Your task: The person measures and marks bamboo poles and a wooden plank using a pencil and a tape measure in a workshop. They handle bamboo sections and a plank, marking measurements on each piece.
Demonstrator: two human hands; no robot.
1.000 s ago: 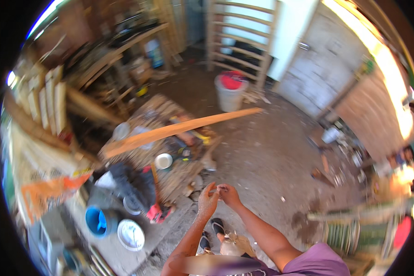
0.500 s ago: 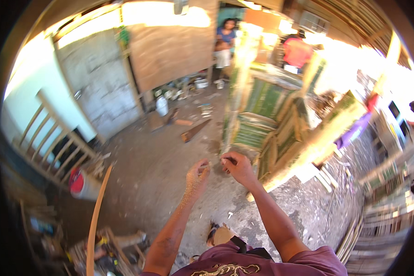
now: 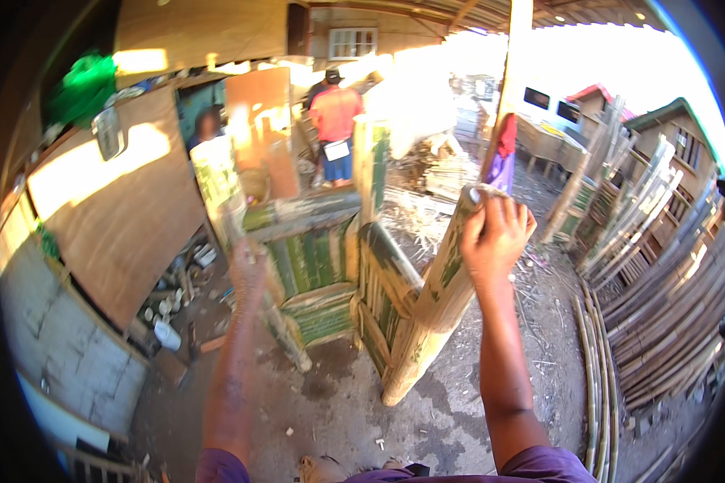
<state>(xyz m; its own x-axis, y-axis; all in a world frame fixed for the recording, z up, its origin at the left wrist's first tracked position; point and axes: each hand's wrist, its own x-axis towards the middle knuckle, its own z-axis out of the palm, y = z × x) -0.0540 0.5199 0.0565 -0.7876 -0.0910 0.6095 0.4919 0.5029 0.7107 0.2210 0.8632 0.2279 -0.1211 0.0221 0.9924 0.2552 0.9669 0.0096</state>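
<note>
In front of me stands a green and tan bamboo chair (image 3: pixel 310 262), with thick corner posts and a slatted seat and back. My right hand (image 3: pixel 496 240) is closed over the upper end of its near right bamboo post (image 3: pixel 433 310), thumb on the near face. At the chair's left side is my left hand (image 3: pixel 248 264), beside the front left post (image 3: pixel 286 334). Motion smears its fingers, so whether they grip the chair cannot be made out.
Long bamboo poles (image 3: pixel 669 322) lean and lie along the right side. Beyond the chair a person in a red shirt (image 3: pixel 336 113) stands with their back to me; another person (image 3: pixel 209 125) is partly hidden at the left. Buckets and clutter (image 3: pixel 167 334) line the plywood wall (image 3: pixel 121 217).
My view has swung right toward the chair. Both hands have moved apart from each other; the right has taken hold of the post's top, the left has reached the chair's left side.
</note>
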